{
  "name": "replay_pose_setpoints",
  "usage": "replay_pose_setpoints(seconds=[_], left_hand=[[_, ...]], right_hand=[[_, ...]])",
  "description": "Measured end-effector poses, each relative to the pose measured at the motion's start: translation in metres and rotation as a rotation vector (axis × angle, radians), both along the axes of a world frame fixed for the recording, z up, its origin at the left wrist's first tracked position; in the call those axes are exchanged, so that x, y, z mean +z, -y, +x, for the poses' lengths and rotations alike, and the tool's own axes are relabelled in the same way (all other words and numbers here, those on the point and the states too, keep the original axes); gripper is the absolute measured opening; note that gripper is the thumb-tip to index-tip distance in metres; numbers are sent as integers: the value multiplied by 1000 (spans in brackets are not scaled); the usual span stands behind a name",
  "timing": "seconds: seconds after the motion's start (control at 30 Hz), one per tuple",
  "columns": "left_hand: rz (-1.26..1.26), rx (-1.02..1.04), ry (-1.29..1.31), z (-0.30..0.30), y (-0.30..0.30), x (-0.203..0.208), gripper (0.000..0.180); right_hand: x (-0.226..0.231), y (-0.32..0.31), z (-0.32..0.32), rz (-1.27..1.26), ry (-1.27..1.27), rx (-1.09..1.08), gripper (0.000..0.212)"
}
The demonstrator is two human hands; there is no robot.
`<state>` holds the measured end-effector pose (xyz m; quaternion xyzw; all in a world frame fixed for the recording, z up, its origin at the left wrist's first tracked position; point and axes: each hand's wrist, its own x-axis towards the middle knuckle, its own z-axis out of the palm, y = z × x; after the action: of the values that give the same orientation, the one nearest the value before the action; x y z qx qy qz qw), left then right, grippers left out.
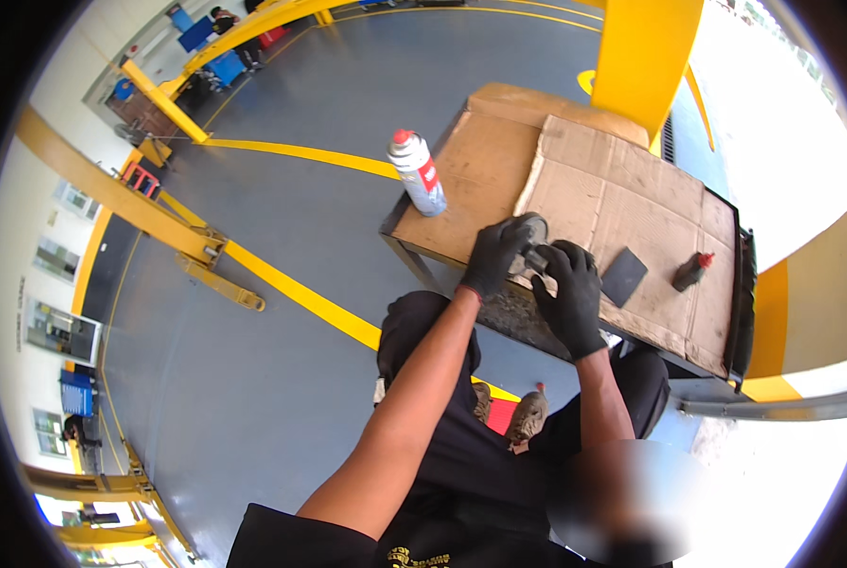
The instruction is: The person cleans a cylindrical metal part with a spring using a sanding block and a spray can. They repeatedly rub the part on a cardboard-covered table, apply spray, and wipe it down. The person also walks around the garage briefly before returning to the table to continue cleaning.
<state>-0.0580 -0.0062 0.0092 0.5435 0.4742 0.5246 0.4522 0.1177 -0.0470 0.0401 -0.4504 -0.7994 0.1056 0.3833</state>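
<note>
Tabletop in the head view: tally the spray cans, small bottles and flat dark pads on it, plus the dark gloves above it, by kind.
Spray can with red cap: 1
Small bottle with red tip: 1
Flat dark pad: 1
Dark gloves, on left hand and right hand: 2
Total: 5

Black gloves cover the left hand [499, 254] and right hand [573, 295], around a grey metal part [536, 228]. Orange-brown cardboard [488, 142] lines the dark table's [734, 327] left edge; the paler tan sheet [622, 175] bears dark smudges. Near the left corner, the aerosol can [419, 177] is white, red and blue, red-capped. Toward the right edge, the dark squeeze bottle [688, 275] has a red tip; nearer the near edge, the rectangular sheet [623, 276] is charcoal.
</note>
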Motion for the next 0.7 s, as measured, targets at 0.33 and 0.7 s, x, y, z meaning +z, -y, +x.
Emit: replay_pose_setpoints(seconds=[0.33, 0.7], left_hand=[[18, 40, -70, -5, -1, -4, 41], [21, 40, -75, -8, -3, -2, 41]], right_hand=[[-10, -7, 3, 210, 115, -22, 51], [-10, -11, 3, 35, -21, -4, 48]])
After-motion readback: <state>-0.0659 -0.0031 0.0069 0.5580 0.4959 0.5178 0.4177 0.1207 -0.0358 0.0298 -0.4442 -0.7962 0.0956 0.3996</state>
